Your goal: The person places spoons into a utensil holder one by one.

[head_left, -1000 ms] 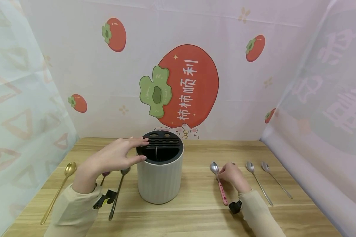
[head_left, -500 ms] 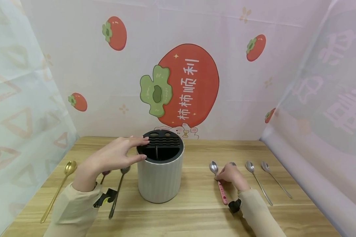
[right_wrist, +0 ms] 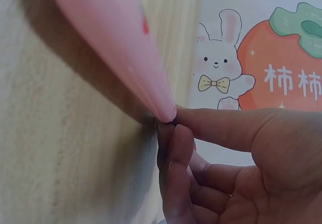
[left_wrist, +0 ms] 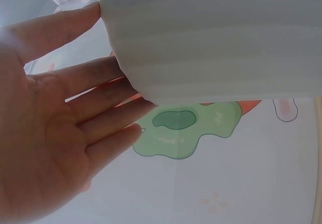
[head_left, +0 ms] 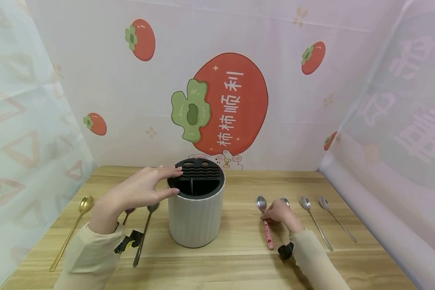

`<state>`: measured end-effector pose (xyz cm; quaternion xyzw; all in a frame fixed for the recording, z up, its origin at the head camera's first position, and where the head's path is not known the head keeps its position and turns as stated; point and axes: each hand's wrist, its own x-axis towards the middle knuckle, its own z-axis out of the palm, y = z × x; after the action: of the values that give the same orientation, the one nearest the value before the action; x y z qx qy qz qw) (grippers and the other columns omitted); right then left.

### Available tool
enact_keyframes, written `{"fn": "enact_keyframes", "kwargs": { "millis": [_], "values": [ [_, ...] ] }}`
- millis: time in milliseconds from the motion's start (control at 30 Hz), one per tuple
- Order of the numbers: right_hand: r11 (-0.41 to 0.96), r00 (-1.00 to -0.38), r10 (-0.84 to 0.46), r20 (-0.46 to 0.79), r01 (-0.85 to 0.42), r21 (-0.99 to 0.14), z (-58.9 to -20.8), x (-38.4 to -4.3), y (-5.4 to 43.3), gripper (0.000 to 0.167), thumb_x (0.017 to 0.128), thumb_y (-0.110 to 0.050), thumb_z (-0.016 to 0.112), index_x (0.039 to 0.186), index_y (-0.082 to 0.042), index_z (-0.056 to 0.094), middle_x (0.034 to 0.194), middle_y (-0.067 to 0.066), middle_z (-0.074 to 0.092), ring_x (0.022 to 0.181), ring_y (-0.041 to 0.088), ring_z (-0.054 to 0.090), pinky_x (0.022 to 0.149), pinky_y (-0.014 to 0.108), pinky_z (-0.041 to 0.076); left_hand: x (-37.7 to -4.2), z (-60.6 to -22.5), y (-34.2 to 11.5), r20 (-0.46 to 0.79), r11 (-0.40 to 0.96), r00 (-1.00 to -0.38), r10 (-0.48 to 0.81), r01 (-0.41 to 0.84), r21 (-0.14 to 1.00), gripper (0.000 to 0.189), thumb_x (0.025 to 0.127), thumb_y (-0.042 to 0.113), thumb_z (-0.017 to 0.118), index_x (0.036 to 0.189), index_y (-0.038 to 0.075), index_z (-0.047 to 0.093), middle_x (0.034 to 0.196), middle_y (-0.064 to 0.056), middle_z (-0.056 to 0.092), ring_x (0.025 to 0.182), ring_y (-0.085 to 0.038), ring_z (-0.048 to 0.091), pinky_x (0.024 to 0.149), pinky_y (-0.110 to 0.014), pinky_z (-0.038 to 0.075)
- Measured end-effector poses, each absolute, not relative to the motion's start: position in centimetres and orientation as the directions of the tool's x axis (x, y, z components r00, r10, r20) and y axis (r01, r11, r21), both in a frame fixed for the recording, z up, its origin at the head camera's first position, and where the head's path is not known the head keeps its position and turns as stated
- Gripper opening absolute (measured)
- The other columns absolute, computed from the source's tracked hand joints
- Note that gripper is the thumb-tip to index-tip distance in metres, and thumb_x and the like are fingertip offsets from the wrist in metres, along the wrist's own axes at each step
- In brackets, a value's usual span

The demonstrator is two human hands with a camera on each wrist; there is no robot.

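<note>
My left hand [head_left: 139, 187] rests with extended, spread fingers at the left side of a ribbed white utensil holder [head_left: 195, 223], the fingertips at its black slotted top. In the left wrist view, the fingers [left_wrist: 108, 118] are nearly straight along the holder's edge. On the right, my right hand [head_left: 282, 215] pinches a spoon [head_left: 268, 237] with a pink handle near its neck; its silver bowl points away from me. The right wrist view shows thumb and fingertips at the narrow end of the pink handle [right_wrist: 118, 43]. Another spoon bowl [head_left: 285, 201] peeks out behind this hand, its handle hidden.
Two silver spoons, one nearer [head_left: 315, 221] and one farther right [head_left: 337, 219], lie on the wooden table [head_left: 232, 266]. Left of the holder lie a gold spoon [head_left: 70, 233], a dark spoon [head_left: 145, 235] and a purplish spoon [head_left: 129, 211] partly behind my left arm.
My right hand has closed its grip on the pink-handled spoon and shifted slightly left. The handle's near end has swung a little left. My left hand stays in place on the holder.
</note>
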<state>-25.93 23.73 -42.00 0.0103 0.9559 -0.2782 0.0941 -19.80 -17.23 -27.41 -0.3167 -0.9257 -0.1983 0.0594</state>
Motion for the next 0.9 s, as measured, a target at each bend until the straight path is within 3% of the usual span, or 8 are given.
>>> {"fn": "enact_keyframes", "kwargs": {
  "millis": [400,700,900],
  "values": [
    [0.866,-0.98,-0.011,-0.201,0.091,-0.492,-41.9,-25.99,23.39,0.021,0.079,-0.021,0.073,0.065,-0.005,0.069,0.058,0.001,0.061,0.054,0.012,0.05,0.05,0.021,0.038,-19.81,-27.48,-17.24,0.235,0.722,-0.795,0.559,0.606,0.333,0.049,0.092,0.036,0.06,0.136,0.015,0.053,0.142,-0.004,0.05,0.13,-0.029,0.047,0.104,-0.049,0.04],
    [0.861,-0.98,-0.008,-0.198,0.094,-0.5,-41.55,-25.71,23.17,0.018,0.079,-0.018,0.073,0.072,-0.002,0.071,0.062,0.003,0.065,0.058,0.014,0.057,0.055,0.026,0.048,-19.72,-27.37,-17.22,0.239,0.721,-0.792,0.561,0.61,0.328,0.05,0.092,0.035,0.061,0.136,0.013,0.053,0.142,-0.004,0.05,0.131,-0.03,0.046,0.105,-0.05,0.039],
    [0.852,-0.982,-0.003,-0.187,0.095,-0.515,-41.32,-25.62,22.95,0.019,0.08,-0.019,0.073,0.069,-0.004,0.071,0.062,0.002,0.063,0.057,0.013,0.054,0.052,0.023,0.044,-19.76,-27.38,-17.23,0.24,0.715,-0.787,0.568,0.617,0.329,0.05,0.092,0.034,0.061,0.136,0.013,0.053,0.142,-0.004,0.05,0.131,-0.031,0.045,0.106,-0.05,0.039]
  ]
}}
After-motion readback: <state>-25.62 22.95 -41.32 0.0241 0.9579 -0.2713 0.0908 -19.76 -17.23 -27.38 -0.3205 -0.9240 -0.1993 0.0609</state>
